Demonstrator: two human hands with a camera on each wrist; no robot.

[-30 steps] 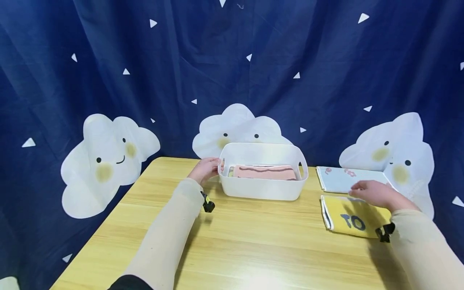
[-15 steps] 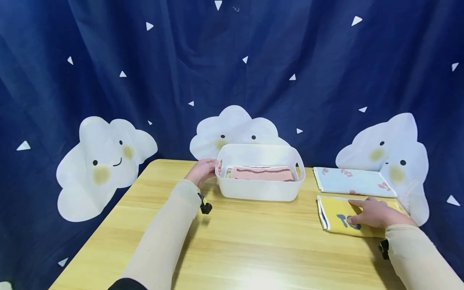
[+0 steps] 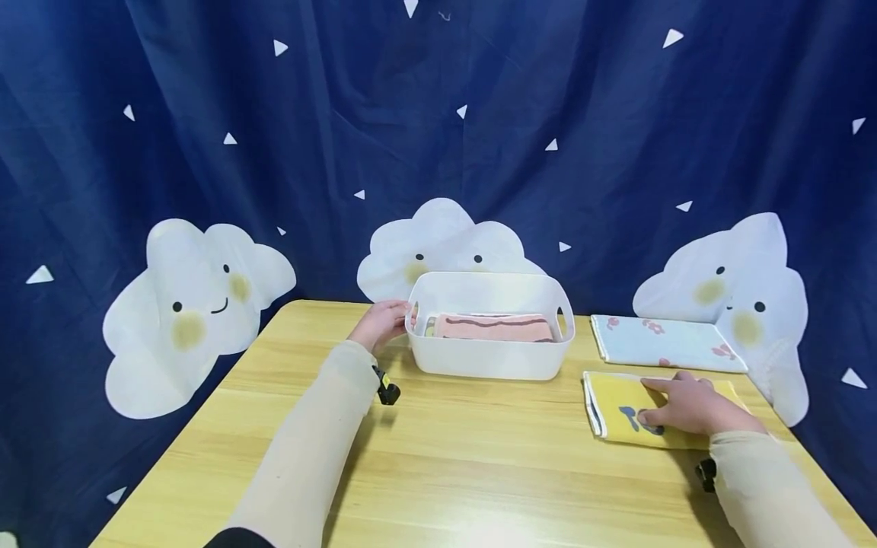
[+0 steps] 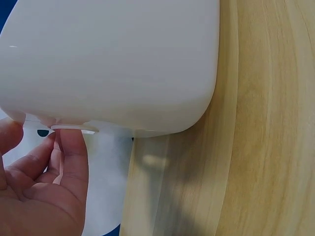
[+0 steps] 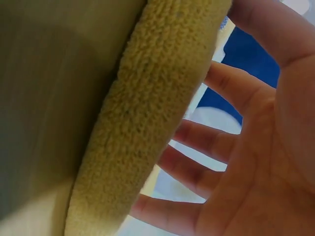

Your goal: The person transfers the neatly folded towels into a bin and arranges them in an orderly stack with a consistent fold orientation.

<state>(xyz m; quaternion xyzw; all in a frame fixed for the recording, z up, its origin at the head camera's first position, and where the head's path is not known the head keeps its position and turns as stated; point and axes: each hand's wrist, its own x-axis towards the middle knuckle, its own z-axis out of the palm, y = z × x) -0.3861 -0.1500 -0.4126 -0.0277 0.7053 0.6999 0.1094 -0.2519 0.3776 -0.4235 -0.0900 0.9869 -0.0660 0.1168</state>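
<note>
Left grip (image 3: 381,323) curled on white basket (image 3: 488,361); right grip (image 3: 693,405) (fingers spread) touching yellow towel (image 3: 625,394).

The white rectangular plastic basket (image 3: 488,359) looks smooth, faintly glossy. At its four o'clock, the folded yellow cloth towel (image 3: 622,394) looks rough, matt. The pale wooden table (image 3: 473,449) gleams.
</note>
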